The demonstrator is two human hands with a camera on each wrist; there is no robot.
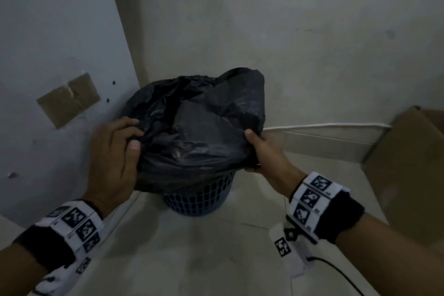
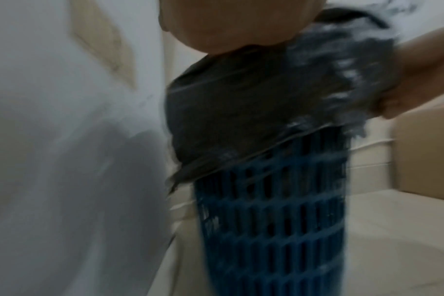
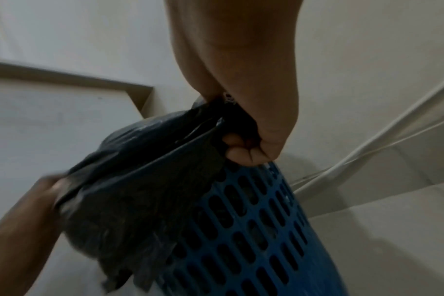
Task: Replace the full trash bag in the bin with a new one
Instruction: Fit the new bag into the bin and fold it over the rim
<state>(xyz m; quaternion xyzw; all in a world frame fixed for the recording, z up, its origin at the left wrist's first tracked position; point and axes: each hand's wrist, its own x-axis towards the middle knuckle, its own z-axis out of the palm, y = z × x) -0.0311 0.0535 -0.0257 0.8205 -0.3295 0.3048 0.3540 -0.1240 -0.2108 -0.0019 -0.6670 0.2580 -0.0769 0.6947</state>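
Observation:
A full black trash bag (image 1: 197,132) bulges out of a blue slotted bin (image 1: 199,202) standing in the corner of the room. My left hand (image 1: 115,149) grips the bag's left edge, thumb on top of the plastic. At the bag's right edge my right hand (image 1: 262,151) holds a bunched fold in a closed fist. The right wrist view shows the fist (image 3: 243,144) clenched on the bag (image 3: 139,190) just above the bin's rim (image 3: 254,210). In the blurred left wrist view the bag (image 2: 254,104) hangs over the bin (image 2: 271,220). No new bag is in sight.
Walls close the corner behind and to the left of the bin. A cardboard box (image 1: 408,170) stands on the floor at the right. A white cable (image 1: 324,125) runs along the base of the back wall. Pale tiled floor (image 1: 192,259) lies in front of the bin.

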